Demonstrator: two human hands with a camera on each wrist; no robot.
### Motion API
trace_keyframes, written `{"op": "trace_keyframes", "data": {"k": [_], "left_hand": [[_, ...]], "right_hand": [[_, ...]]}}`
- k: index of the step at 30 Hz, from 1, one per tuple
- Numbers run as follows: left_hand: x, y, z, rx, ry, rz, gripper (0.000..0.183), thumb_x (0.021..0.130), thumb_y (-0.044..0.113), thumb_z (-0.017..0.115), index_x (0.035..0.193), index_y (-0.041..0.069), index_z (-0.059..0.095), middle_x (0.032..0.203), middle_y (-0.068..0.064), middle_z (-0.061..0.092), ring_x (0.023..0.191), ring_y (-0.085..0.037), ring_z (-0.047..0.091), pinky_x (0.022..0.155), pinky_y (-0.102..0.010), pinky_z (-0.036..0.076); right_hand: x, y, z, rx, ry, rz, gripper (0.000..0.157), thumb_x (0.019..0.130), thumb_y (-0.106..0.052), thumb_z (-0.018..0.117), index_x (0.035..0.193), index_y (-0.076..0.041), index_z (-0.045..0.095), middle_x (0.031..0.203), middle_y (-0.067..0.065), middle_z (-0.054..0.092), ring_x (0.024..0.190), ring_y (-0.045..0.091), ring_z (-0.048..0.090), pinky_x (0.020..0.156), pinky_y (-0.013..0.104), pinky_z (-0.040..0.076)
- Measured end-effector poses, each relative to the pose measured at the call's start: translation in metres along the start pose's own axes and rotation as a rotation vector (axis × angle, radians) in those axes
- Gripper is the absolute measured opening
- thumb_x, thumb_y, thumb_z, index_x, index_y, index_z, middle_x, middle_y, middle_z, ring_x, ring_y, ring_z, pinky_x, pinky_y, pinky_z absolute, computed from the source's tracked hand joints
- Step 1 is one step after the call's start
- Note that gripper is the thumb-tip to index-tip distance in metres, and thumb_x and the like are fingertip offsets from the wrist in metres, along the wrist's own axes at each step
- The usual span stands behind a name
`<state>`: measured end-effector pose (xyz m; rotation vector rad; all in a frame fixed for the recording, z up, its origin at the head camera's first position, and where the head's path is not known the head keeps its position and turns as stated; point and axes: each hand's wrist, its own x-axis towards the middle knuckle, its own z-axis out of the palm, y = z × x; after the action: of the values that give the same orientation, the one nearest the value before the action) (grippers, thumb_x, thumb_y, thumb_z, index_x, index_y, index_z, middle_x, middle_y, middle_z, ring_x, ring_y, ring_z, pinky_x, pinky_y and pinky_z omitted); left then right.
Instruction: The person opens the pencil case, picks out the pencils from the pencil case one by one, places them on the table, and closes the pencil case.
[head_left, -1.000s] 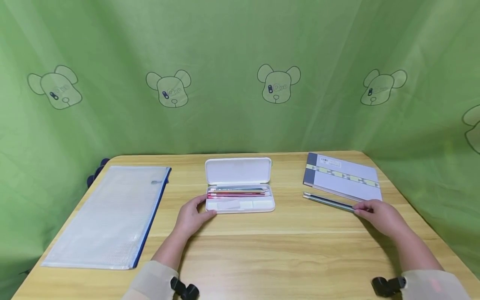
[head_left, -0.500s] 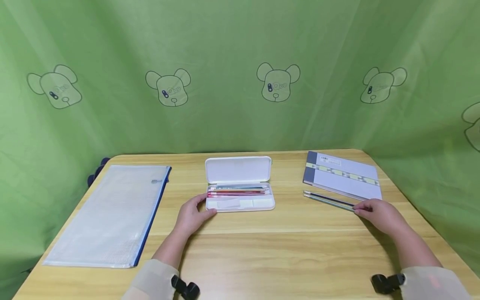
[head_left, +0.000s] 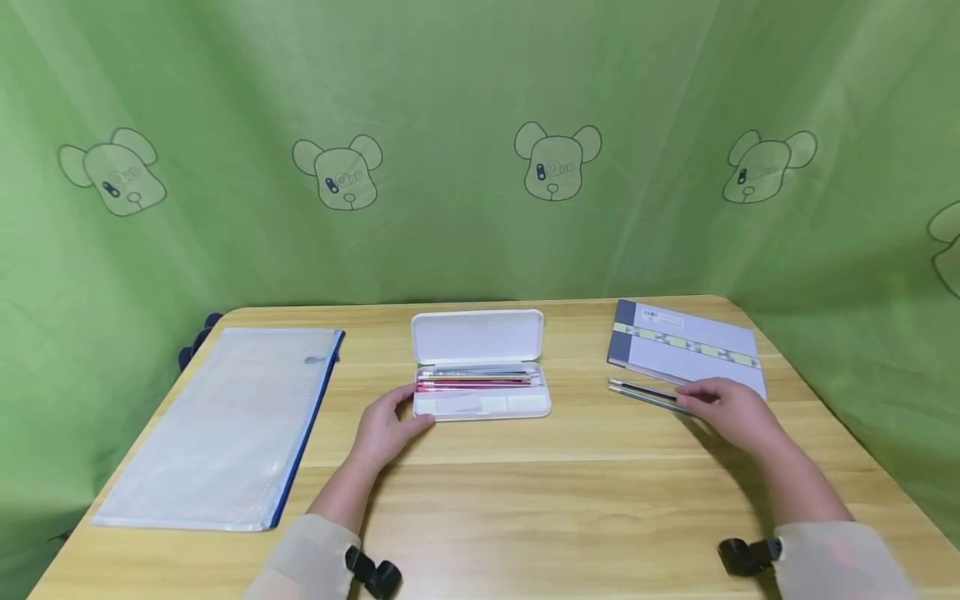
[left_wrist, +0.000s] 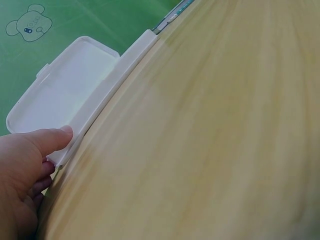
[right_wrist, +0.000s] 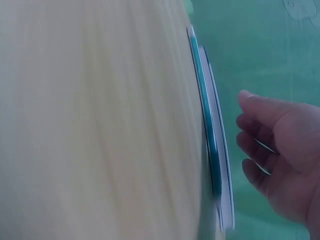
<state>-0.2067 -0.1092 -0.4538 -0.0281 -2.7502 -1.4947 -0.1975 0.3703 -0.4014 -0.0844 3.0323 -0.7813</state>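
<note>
A white pencil case stands with its lid up at the middle of the table. Several pencils lie inside its rear section. My left hand grips the left end of the case; in the left wrist view the thumb presses its front rim. On the right, two dark and teal pencils lie on the table in front of a notebook. Over their right part hovers my right hand. The right wrist view shows that hand with loosely bent fingers, apart from the teal pencil and holding nothing.
A translucent zip pouch with a blue edge lies at the table's left. Behind the wooden table hangs a green curtain with bear-head outlines. The notebook sits near the table's back right corner.
My right hand has moved left and slightly back from the pencils' right ends, now above them. The two pencils stay where they were. My left hand keeps its place on the case.
</note>
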Motion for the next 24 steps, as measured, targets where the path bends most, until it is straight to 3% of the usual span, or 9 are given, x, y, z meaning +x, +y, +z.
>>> {"op": "trace_keyframes", "data": {"k": [8, 13, 24], "left_hand": [[0.0, -0.001, 0.0, 0.016, 0.008, 0.011, 0.062, 0.084, 0.028, 0.077, 0.138, 0.005, 0.054, 0.143, -0.016, 0.054, 0.138, -0.035, 0.045, 0.117, -0.049, 0.036], [0.002, -0.002, 0.0, 0.025, 0.007, 0.023, 0.063, 0.085, 0.027, 0.076, 0.139, 0.005, 0.054, 0.143, -0.016, 0.054, 0.138, -0.035, 0.045, 0.117, -0.049, 0.036], [0.002, -0.002, -0.001, 0.016, -0.004, 0.01, 0.063, 0.085, 0.027, 0.076, 0.139, 0.005, 0.053, 0.144, -0.016, 0.053, 0.139, -0.035, 0.043, 0.118, -0.049, 0.034]], "right_hand": [[0.018, -0.034, 0.017, 0.09, 0.049, -0.082, 0.035, 0.097, -0.028, 0.062, 0.119, -0.002, 0.067, 0.118, 0.022, 0.066, 0.104, 0.035, 0.06, 0.087, 0.045, 0.049], [0.031, -0.059, 0.029, 0.138, 0.037, -0.123, 0.034, 0.096, -0.026, 0.063, 0.119, -0.002, 0.067, 0.117, 0.02, 0.067, 0.103, 0.032, 0.06, 0.083, 0.036, 0.048], [0.057, -0.116, 0.069, 0.224, -0.018, -0.199, 0.027, 0.094, -0.018, 0.064, 0.116, -0.003, 0.069, 0.113, 0.017, 0.068, 0.105, 0.031, 0.06, 0.091, 0.045, 0.051]]}}
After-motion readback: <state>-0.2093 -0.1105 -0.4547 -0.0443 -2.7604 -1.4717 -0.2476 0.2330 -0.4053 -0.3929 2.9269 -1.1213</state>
